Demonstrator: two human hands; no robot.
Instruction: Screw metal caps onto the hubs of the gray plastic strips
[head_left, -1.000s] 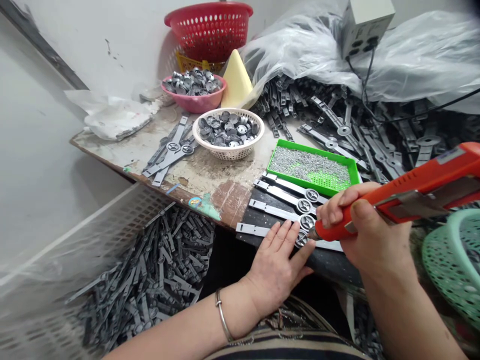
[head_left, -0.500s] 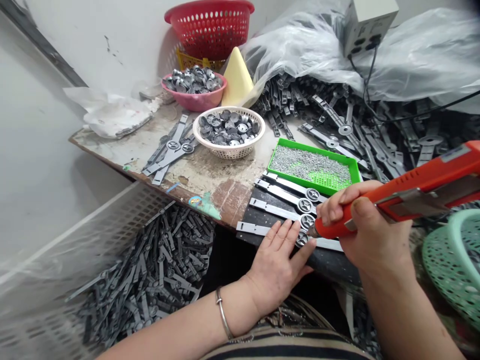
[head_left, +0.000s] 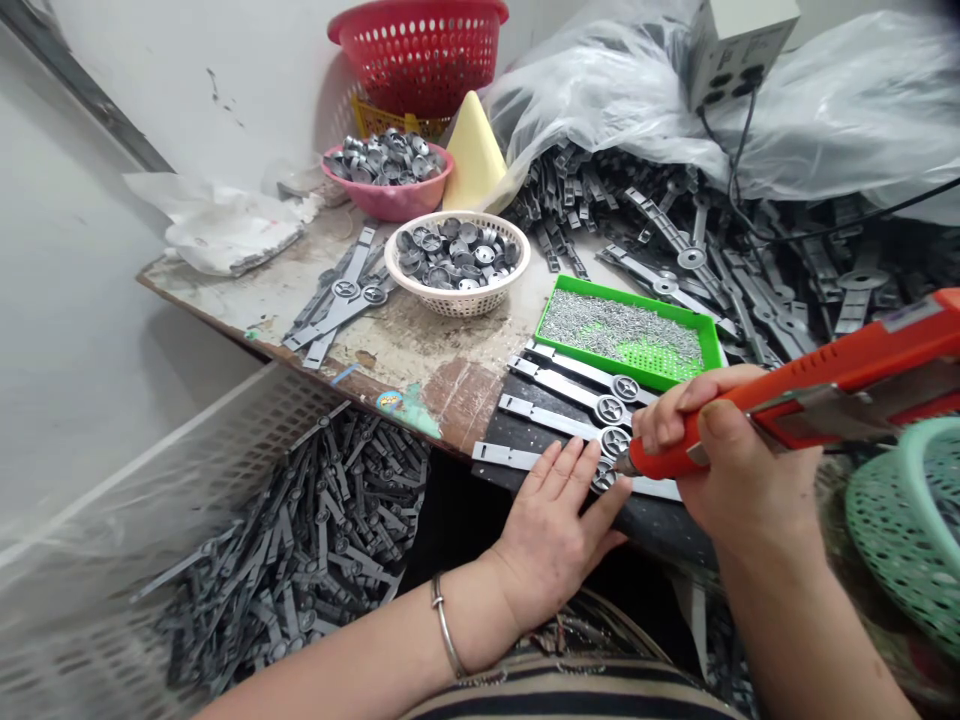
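Note:
My right hand [head_left: 739, 460] is wrapped round an orange electric screwdriver [head_left: 817, 385], which tilts down to the left. Its tip meets the round hub of the nearest grey plastic strip [head_left: 502, 456]. My left hand [head_left: 559, 520] lies flat on that strip, fingers stretched out and apart beside the hub. Behind it, several similar strips [head_left: 551, 412] with round spoked hubs lie in a row on a black board [head_left: 491, 480]. A green tray [head_left: 546, 325] full of small screws [head_left: 600, 322] stands just beyond the row.
A white basket [head_left: 450, 300] and a pink bowl [head_left: 390, 203] hold round grey caps. Loose strips [head_left: 337, 300] lie on the left of the table; more are heaped behind [head_left: 690, 258] and in a crate below [head_left: 322, 530]. A mint-green basket [head_left: 892, 510] stands at right.
Very little differs. The rear of the screwdriver has dipped slightly, while its tip stays at the same hub. My left hand keeps its place.

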